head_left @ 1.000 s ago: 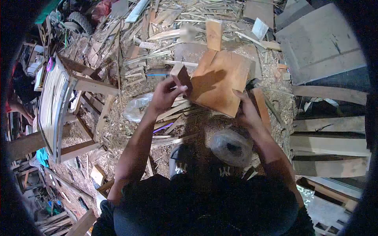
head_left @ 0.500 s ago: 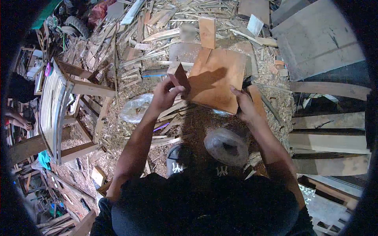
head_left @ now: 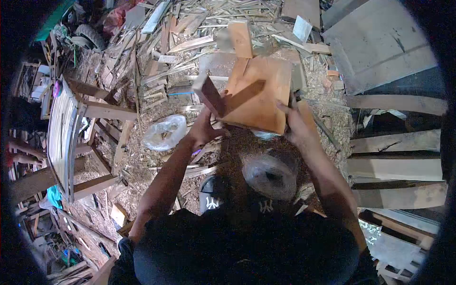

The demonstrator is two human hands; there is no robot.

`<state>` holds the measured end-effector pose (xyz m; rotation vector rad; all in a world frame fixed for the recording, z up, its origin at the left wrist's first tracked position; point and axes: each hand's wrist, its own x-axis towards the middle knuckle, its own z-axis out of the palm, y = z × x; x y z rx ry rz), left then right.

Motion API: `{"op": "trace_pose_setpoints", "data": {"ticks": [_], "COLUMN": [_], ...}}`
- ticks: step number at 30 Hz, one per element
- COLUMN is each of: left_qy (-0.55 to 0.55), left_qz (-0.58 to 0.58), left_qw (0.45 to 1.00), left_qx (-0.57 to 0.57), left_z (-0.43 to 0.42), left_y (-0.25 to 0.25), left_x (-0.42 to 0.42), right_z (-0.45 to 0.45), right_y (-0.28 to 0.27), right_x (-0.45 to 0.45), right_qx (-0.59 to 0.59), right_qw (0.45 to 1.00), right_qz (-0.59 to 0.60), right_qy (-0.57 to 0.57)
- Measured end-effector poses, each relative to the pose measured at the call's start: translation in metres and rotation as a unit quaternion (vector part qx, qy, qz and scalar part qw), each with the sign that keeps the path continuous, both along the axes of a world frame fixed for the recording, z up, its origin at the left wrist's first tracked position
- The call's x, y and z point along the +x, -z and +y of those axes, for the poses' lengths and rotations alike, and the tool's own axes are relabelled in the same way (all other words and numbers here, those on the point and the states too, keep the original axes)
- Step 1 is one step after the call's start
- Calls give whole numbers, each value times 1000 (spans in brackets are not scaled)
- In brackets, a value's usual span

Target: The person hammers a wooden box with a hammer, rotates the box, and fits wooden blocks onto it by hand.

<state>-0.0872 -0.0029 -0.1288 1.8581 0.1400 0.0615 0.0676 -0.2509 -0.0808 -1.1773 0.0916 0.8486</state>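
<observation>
Holding a square, orange-brown wooden panel (head_left: 261, 90) above the shaving-strewn ground between both arms; pressing the right thumb over its right edge with the right hand (head_left: 299, 127), curling the fingers around the side, their full grip being hidden. Keeping the left hand (head_left: 205, 130) beside a reddish-brown, pale-ended wooden block (head_left: 210, 96) standing at the panel's near-left corner; spreading the thumb wide from the fingers and reaching partly behind the block; cannot tell whether pinching it. Showing a light orange rectangular wooden piece (head_left: 241, 40) at the panel's far edge; lying near the left forearm, a crumpled clear plastic bag (head_left: 164, 133); lying between the forearms, a rounded translucent plastic bag (head_left: 269, 177); showing at far left, beyond a pale slatted wooden frame (head_left: 66, 137), a co-worker's hands (head_left: 29, 157).
</observation>
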Motion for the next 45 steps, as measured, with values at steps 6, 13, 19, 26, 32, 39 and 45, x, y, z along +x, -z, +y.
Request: {"op": "trace_pose_setpoints", "data": {"ticks": [6, 13, 19, 26, 32, 39, 45], "left_qy": [-17, -117, -194, -318, -297, -294, -254], "left_qz": [-96, -114, -136, -117, -10, 48, 122], "left_qw": [990, 976, 965, 940, 952, 954, 959], "left_qx": [98, -147, -112, -42, -70, -33, 33], "left_z": [17, -3, 13, 42, 33, 50, 44], "left_y": [-33, -104, -128, -157, -148, -172, -183], "left_x": [18, 40, 42, 65, 52, 31, -17], "right_z": [6, 3, 1, 11, 22, 42, 60], "right_y": [-53, -97, -132, -116, -104, -76, -72], "right_x": [22, 30, 16, -3, -14, -28, -28], "right_qx": [35, 22, 168, 46, -209, -26, 1], "right_qw": [997, 993, 969, 992, 878, 933, 965], "right_qz": [61, 76, 107, -74, -358, -318, -187], "right_qy": [-14, -86, -149, -89, -241, -169, -183]}}
